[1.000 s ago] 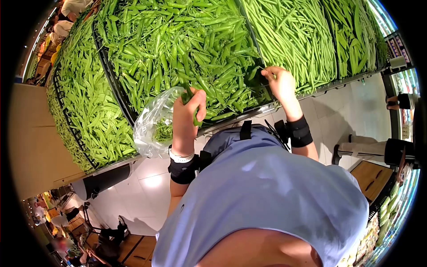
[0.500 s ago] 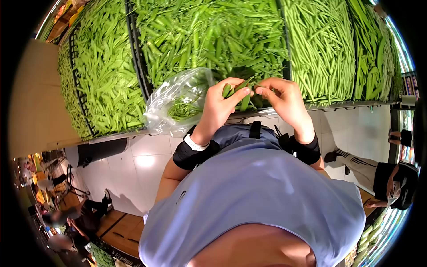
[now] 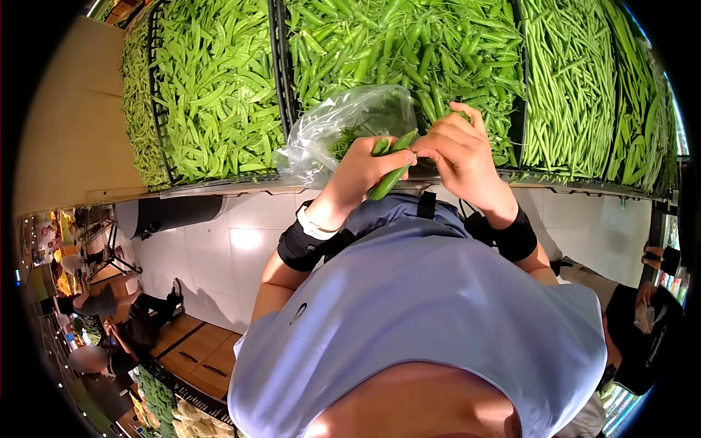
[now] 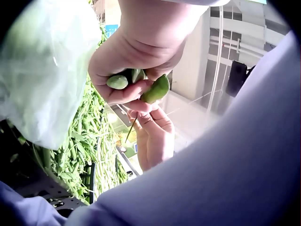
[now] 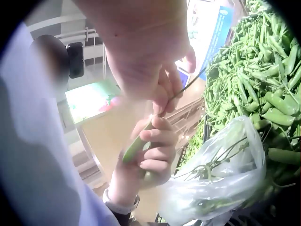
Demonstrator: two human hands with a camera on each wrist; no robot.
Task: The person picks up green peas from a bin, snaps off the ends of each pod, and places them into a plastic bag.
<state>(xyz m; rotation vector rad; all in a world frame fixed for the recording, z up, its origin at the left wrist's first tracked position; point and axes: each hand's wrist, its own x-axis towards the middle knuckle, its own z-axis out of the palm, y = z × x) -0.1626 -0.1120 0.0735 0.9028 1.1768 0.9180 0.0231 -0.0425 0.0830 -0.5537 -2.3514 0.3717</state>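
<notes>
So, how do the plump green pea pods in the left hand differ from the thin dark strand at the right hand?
The plump green pea pods are much thicker than the thin dark strand. The pods look bright green, the strand darker. The left hand grips several pods; the right hand pinches the strand. Both are held.

Glossy plastic bag [image 3: 310, 146] (crinkled, see-through), smooth pods [image 3: 389, 182], cloth shirt [image 3: 416, 306], shiny floor [image 3: 252, 241].
</notes>
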